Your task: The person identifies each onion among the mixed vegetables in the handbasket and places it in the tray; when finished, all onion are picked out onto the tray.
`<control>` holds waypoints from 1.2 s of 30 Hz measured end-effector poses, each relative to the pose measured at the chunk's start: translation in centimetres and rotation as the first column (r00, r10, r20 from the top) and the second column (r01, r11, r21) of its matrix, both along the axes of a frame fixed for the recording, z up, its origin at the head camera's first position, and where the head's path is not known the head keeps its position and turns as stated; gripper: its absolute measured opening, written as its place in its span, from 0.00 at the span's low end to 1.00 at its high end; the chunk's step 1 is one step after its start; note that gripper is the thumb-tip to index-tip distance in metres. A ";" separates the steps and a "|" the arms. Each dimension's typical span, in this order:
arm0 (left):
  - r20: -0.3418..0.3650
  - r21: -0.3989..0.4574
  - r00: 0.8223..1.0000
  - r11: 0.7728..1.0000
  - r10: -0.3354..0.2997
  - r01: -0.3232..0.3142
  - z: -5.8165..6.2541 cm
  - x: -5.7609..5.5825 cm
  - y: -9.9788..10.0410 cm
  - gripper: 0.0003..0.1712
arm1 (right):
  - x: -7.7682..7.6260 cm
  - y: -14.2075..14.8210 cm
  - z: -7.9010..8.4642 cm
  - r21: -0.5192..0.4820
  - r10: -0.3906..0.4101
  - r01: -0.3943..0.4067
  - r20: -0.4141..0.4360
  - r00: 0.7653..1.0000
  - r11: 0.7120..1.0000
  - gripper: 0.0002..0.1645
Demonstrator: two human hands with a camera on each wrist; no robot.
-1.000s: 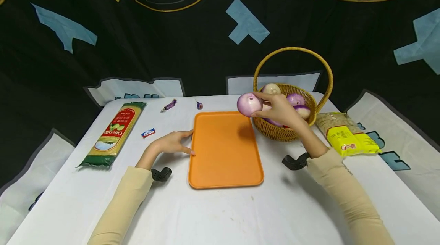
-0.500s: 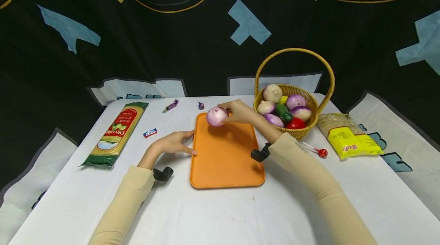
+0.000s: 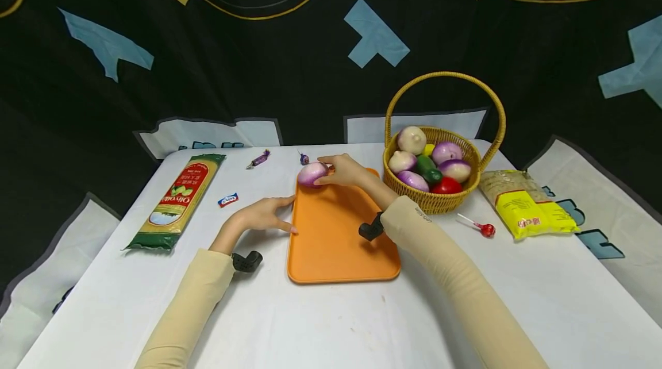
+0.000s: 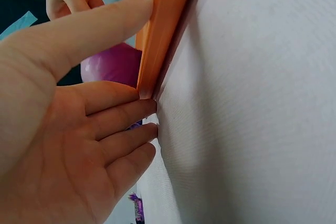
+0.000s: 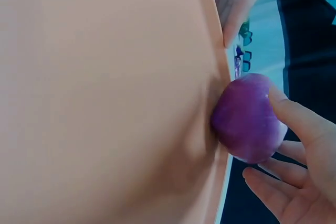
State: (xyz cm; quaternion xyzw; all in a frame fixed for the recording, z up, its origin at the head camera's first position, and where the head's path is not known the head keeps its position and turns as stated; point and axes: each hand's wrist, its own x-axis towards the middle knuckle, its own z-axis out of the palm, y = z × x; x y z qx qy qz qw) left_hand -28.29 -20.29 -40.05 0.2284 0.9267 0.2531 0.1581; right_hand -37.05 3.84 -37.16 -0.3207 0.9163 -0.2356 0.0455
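Thumb and fingers of my right hand (image 3: 343,172) hold a purple onion (image 3: 312,174) at the far left corner of the orange tray (image 3: 336,242). In the right wrist view the onion (image 5: 249,118) sits low against the tray surface; whether its full weight rests there, I cannot tell. My left hand (image 3: 261,215) touches the tray's left edge. Seen from the left wrist, its thumb lies on the rim while the other fingers (image 4: 123,116) stretch nearly straight along the side at table level.
Right of the tray stands a handled wicker basket (image 3: 437,203) of onions, a cucumber and a tomato. Beyond it lie a red lollipop (image 3: 487,230) and a yellow bag (image 3: 530,205). Leftward are a noodle-like packet (image 3: 178,202) and small wrapped candies (image 3: 227,200).
My right hand has carried the onion leftward from beside the basket and lowered it to the tray's far left corner. The left hand has stayed at the tray's edge.
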 end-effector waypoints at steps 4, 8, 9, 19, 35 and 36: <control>0.015 -0.011 1.000 1.000 0.012 -0.012 0.0 0.0 0.1 0.56 | -0.1 0.2 0.0 0.008 0.001 -0.001 -0.001 1.000 1.000 0.41; 0.025 -0.018 0.999 1.000 0.023 -0.023 -0.1 0.0 0.1 0.56 | 0.2 0.9 0.2 0.004 -0.002 0.002 -0.009 1.000 1.000 0.40; 0.025 -0.018 0.999 1.000 0.024 -0.024 -0.1 0.0 0.1 0.56 | 0.3 1.2 0.4 -0.001 0.003 -0.003 -0.018 1.000 1.000 0.40; -0.005 -0.010 1.000 1.000 0.004 -0.004 0.2 0.2 0.1 0.55 | 3.8 6.8 4.2 -0.029 0.088 -0.093 -0.147 0.985 0.995 0.37; 0.001 0.002 1.000 1.000 0.016 -0.016 0.1 0.2 0.0 0.56 | 0.5 17.1 8.7 0.068 -0.121 0.128 -0.090 0.989 0.989 0.31; 0.000 0.005 1.000 1.000 0.015 -0.015 0.1 0.2 0.1 0.56 | -0.1 17.5 8.8 0.082 -0.139 0.145 -0.071 0.988 0.986 0.31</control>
